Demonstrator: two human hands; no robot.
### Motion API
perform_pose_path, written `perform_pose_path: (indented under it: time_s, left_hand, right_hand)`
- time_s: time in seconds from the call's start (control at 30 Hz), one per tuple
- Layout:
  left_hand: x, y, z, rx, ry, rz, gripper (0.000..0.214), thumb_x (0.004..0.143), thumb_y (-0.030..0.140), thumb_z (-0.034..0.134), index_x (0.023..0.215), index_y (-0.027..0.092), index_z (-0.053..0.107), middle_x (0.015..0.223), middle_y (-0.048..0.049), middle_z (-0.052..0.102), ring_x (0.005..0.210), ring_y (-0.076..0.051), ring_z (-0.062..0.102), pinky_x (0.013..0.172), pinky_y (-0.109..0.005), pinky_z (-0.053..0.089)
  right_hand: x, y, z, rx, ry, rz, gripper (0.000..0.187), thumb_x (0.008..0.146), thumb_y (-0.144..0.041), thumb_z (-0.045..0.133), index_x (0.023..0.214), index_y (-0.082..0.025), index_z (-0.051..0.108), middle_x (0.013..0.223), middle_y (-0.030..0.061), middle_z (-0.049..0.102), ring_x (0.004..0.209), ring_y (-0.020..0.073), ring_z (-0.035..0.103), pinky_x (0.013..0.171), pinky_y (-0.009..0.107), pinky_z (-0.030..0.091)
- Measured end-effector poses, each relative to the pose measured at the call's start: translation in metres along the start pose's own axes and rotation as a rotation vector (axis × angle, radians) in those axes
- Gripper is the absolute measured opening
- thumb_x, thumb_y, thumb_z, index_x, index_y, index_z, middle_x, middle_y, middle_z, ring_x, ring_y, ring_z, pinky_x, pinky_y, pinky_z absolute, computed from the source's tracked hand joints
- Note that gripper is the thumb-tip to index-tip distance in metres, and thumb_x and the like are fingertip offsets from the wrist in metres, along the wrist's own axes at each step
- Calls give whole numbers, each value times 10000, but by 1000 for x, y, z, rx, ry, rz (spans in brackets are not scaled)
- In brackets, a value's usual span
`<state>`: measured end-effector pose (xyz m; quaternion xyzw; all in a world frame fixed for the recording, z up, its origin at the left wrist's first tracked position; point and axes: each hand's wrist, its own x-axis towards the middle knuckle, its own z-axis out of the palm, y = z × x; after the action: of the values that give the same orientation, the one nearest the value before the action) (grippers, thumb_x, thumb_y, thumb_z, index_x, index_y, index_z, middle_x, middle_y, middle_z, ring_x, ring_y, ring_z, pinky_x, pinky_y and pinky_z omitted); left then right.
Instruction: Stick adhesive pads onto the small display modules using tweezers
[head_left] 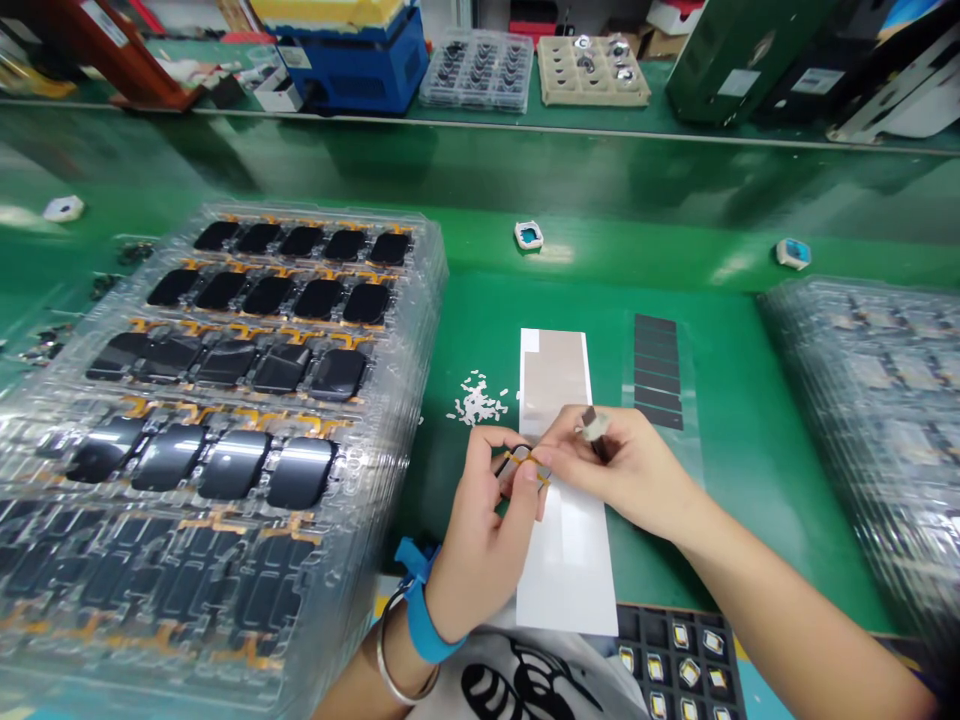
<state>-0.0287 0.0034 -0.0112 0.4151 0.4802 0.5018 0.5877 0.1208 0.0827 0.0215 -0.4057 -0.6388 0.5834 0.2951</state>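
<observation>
Your left hand clamps its grip on one thin, rounded-square display module with orange flex ribbons, at the centre of the clock. Your right hand touches the module's edge with thumb and forefinger, though you cannot tell whether they pinch it; its grip closes round one pale, dark-tipped tool, too unclear to name. Under your hands lies one long, smooth white backing sheet on the glossy green worktop. At eleven o'clock sit loose white paper scraps, at two a film sheet of matte black strips. At nine rises a stack of clear plastic trays; its three far rows hold five glossy black screens each. Three squarish white-rimmed cases lie at ten, twelve and two.
</observation>
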Motion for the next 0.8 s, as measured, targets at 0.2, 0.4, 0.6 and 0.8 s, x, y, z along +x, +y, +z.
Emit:
perform_pose_path:
  time_s: [0.2,0.4,0.6,0.8]
  left_hand:
    - [0,11,-3,257,-135,110,81,1099,289,372,1069,243,431,838,10,653,754,-136,623,729,-278,513]
    - [0,14,-3,823,-391,411,146,1042,124,399,1141,207,466,1370,-143,645,1402,-323,498,1063,-554,462]
    - [1,6,0,989,-460,426,191,1023,75,399,1159,197,453,1429,-156,622,1540,-372,287,1048,-575,497]
    - [1,7,0,1061,-481,452,217,1006,47,422,1184,168,455,1478,-174,581,1532,-409,275,1037,-585,512]
  right_hand:
    - [-10,-3,-22,82,526,-171,387,996,-512,534,774,-238,693,783,30,601,771,161,559,701,310,460]
    - [-39,20,-18,-107,572,-140,349,973,-477,597,767,-206,672,864,51,637,697,142,650,609,272,577]
    - [-43,42,-9,15,591,-36,247,871,-429,752,841,-190,696,893,50,655,685,140,711,711,269,656]
    - [-40,44,-8,30,555,14,270,865,-424,758,797,-166,719,876,60,679,638,133,722,703,258,661]
